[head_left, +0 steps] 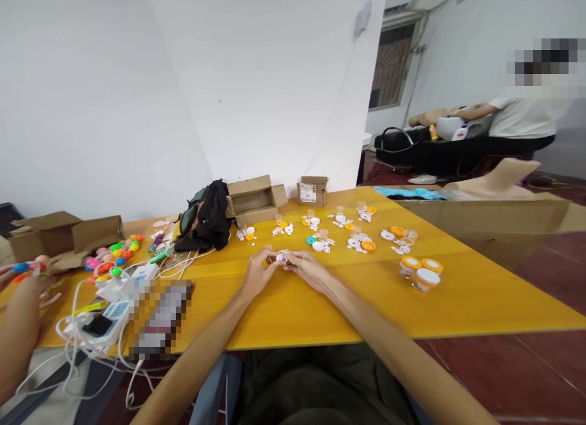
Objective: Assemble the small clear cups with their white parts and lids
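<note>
Both my hands meet over the yellow table (458, 297). My left hand (257, 272) and my right hand (307, 267) have fingers curled and pinch a small clear and white part (281, 257) between them. Beyond my hands lie several little groups of white perforated discs, clear cups and orange or teal lids (320, 239). To the right stand small clear jars with orange and white lids (422, 272).
Open cardboard boxes (254, 199) and a black bag (208, 220) sit at the back. At left are coloured balls (114, 257), a power strip with white cables (103, 321) and another person's hand (21, 278). A person sits at the far right (522, 116).
</note>
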A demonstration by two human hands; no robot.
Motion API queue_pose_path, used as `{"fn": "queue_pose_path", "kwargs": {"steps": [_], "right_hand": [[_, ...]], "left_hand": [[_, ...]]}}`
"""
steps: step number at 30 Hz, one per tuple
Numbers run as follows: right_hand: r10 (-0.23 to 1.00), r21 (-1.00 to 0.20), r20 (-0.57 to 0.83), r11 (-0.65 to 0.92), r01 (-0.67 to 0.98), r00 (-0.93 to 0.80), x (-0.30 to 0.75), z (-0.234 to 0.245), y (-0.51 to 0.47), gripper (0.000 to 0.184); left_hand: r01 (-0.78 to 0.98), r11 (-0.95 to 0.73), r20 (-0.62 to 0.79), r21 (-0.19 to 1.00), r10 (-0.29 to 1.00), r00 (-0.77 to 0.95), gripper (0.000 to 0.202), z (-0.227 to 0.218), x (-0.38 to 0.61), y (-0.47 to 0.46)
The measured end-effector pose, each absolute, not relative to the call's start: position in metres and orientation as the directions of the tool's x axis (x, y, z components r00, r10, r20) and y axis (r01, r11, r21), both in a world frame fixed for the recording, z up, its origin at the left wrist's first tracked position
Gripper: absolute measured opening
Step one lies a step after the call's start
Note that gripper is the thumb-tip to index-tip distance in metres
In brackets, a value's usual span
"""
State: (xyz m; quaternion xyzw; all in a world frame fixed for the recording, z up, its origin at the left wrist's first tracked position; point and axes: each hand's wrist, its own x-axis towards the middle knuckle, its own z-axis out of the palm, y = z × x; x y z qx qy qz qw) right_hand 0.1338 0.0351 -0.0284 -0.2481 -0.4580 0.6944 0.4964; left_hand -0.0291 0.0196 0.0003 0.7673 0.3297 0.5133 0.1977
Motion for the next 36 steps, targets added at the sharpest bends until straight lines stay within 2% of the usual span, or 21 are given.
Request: {"fn": "queue_pose_path", "kwargs": {"steps": [7,11,13,18,24,36], "right_hand": [[0.920,-0.887,0.111,-0.079,-0.454,-0.375,0.133,-0.026,0.035,0.039],[0.923,-0.876,0.101,-0.095,-0.473,-0.371,0.132,-0.021,0.033,0.041],[0.920,-0.878,0.102,-0.096,-0.469,-0.379,0.132,-0.019,0.031,0.040],[0.913,-0.867,0.097,-0.118,-0.484,-0.397,0.133,-0.015,0.028,0.039],[0.916,-0.863,0.067,-0.146,-0.484,-0.395,0.134,-0.015,0.028,0.040],[0.923,-0.918,0.042,-0.114,-0.379,-0.381,0.134,-0.014,0.027,0.051]], "left_hand": [[0.359,-0.698,0.646,0.620,0.713,0.273,0.016,-0.001,-0.030,0.021],[0.408,-0.718,0.671,0.564,0.686,0.279,0.032,-0.002,-0.031,0.023],[0.417,-0.728,0.670,0.544,0.676,0.306,0.033,-0.003,-0.032,0.024],[0.404,-0.740,0.658,0.538,0.668,0.347,0.021,-0.002,-0.031,0.024],[0.377,-0.742,0.672,0.555,0.667,0.323,0.023,-0.004,-0.033,0.026],[0.295,-0.767,0.684,0.570,0.642,0.348,0.027,-0.004,-0.033,0.025]]}}
